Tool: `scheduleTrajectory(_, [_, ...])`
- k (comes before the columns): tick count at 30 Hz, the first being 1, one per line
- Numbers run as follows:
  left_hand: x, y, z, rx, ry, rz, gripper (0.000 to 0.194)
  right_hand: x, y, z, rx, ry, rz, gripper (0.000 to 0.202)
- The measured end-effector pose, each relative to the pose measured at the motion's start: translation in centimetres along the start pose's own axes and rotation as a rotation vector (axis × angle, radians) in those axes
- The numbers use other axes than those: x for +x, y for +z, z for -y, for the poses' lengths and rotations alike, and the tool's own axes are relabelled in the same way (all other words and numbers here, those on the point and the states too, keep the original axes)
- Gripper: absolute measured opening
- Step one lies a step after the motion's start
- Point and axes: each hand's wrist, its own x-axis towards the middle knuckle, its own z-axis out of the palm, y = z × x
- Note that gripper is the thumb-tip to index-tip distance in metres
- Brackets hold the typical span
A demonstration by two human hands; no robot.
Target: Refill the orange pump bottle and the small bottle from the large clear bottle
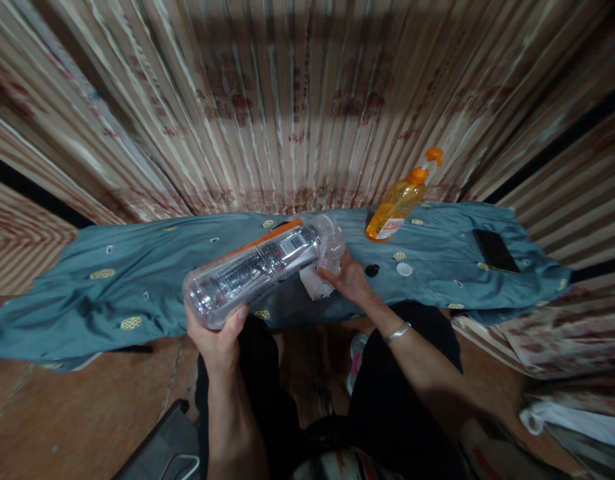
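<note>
A large clear plastic bottle (pixel 254 270) with an orange and silver label lies tilted in the air above the blue cloth, its far end up to the right. My left hand (pixel 218 343) grips its lower left end from beneath, thumb on the near side. My right hand (pixel 350 277) has its fingers closed on the clear, rounded right end. What lies under those fingers is partly hidden. Just below that end, a white folded packet or tissue (pixel 316 283) rests on the cloth, partly covered by the bottle and my hand.
On the blue cloth-covered table (pixel 152 267) stands an orange pump bottle (pixel 394 207) of yellow liquid. A small black cap-like piece (pixel 372 270), a white disc (pixel 404 269) and a dark phone (pixel 496 251) lie to the right. Pleated curtain (pixel 297 100) hangs close behind.
</note>
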Motion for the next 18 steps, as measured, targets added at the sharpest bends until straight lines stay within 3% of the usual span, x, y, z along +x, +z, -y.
scheduleTrajectory(18, [-0.21, 0.16, -0.50, -0.028, -0.045, -0.026, 0.081, 0.10, -0.33, 0.52, 0.037, 0.017, 0.008, 0.063])
